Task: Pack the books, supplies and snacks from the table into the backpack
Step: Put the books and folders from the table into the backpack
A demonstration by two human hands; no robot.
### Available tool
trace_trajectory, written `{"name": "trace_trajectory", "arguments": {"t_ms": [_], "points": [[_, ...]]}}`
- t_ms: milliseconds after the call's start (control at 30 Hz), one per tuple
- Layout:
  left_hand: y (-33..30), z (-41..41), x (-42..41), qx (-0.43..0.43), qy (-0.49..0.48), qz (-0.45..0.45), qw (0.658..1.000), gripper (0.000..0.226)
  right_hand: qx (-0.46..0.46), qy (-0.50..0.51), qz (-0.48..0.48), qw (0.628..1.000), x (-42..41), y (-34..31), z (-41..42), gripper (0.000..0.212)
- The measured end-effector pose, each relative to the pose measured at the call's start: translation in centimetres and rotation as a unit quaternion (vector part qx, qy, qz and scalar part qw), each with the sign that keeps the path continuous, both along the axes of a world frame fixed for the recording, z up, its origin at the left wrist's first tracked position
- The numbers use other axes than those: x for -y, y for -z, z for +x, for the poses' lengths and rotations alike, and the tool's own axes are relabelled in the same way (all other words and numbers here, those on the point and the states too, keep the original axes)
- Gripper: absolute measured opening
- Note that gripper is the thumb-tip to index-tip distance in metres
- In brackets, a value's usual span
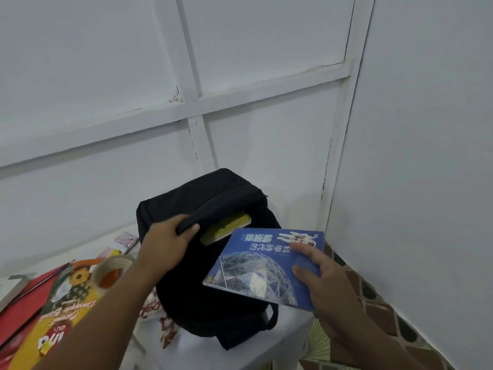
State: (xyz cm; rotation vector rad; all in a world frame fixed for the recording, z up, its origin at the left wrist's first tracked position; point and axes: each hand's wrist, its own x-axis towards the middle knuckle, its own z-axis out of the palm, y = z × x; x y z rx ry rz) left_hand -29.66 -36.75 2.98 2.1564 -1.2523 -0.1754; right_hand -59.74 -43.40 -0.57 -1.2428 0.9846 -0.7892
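Head view looks down on a white bench point(240, 348) set in a corner of pale walls; a black backpack point(213, 263) stands on it with its top opening toward the person; the left hand point(165, 244) curls its fingers round the front edge of the opening and holds it apart; inside the gap a yellow book point(226, 227) shows, lying tilted with its page edge upward; the right hand point(320, 273) pinches a blue book point(256, 265) by its right side, thumb under and fingers on the cover, and the book hangs in the air just in front of the opening, tilted, over the pack's front face; its cover carries a glassy dome and an astronaut figure; to the left of the pack on the bench lie a roll of tape point(112, 268), a snack bag point(61, 311) printed in yellow and orange with a sunflower, a red book point(24, 297) under it, and a pink packet point(125, 240) further back; a patterned cloth point(165, 332) lies beside the pack's base; tiled floor point(373, 303) shows at right.
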Motion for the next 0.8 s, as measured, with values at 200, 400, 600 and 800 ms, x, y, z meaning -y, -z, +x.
{"name": "trace_trajectory", "arguments": {"t_ms": [200, 400, 600, 800], "points": [[-6.1, 2.3, 1.5, -0.017, 0.066, 0.002, 0.998, 0.010, 0.059, 0.020, 0.043, 0.997, 1.3, 0.5, 10.3, 0.030], [-6.3, 4.4, 2.2, -0.065, 0.124, 0.014, 0.990, 0.015, -0.039, -0.132, 0.087, 0.987, 4.5, 4.0, 19.9, 0.069], [-6.4, 6.2, 2.4, -0.098, 0.156, 0.035, 0.982, 0.014, -0.231, -0.081, -0.064, 0.967, 8.0, 5.7, 21.2, 0.093], [-5.6, 5.9, 2.4, -0.102, 0.169, 0.042, 0.979, 0.013, -0.203, -0.008, -0.104, 0.973, 7.5, 7.1, 21.8, 0.086]]}}
